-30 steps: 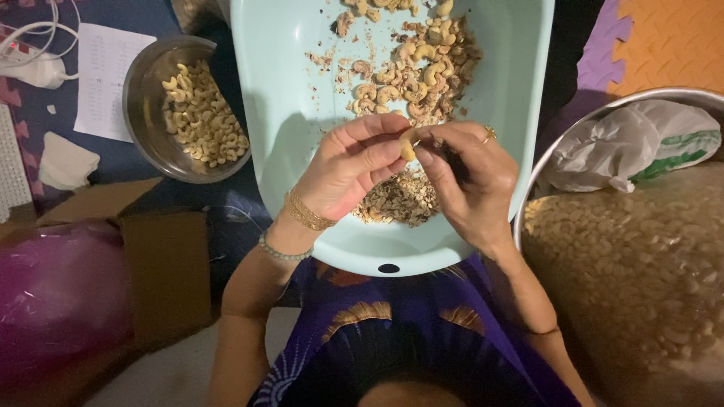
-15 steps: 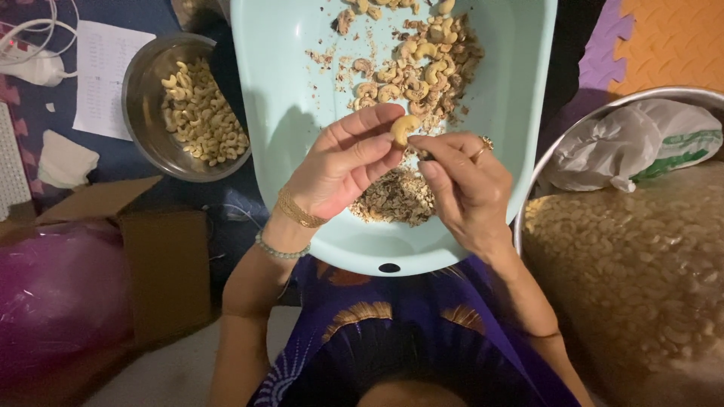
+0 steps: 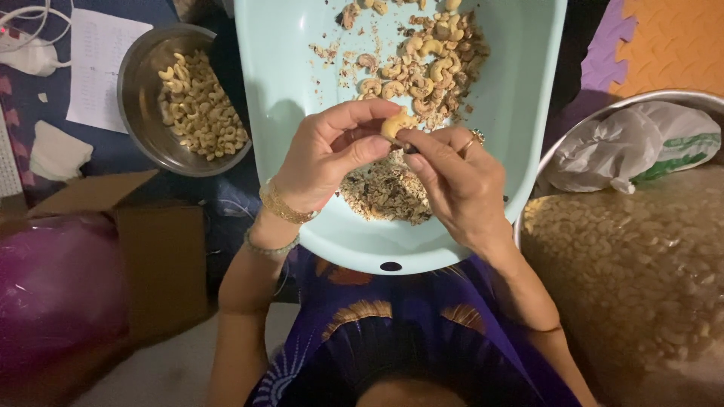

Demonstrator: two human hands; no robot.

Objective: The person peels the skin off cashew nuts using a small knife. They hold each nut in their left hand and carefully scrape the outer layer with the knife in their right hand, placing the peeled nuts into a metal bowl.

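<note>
Head view shows 2 hands held over a big pale green tub [image 3: 528, 113]. Between them sits 1 cashew nut [image 3: 397, 125]. The left hand [image 3: 328, 154] pinches it with thumb and fingers from the left side. The right hand [image 3: 456, 181] has its fingertips pressed to the nut from the right and from below. So both hands are closed on the same nut, and it is up in the air, just above the tub.

The nut looks tiny and light. It is likely hard but easy to snap, so a soft pinch seems best. It is curved, so the 2 ends or the flat sides look like good spots to hold. Its skin may be thin and flaky.

Right under the hands lies a heap of brown peel bits [image 3: 385, 192] in the tub. Farther up in the tub is a pile of nuts [image 3: 430, 60]. A steel bowl [image 3: 136, 83] of pale nuts stands well off to the left. A large pan [image 3: 641, 279] full of nuts is on the right, with a crumpled plastic bag [image 3: 626, 147] on top.
</note>
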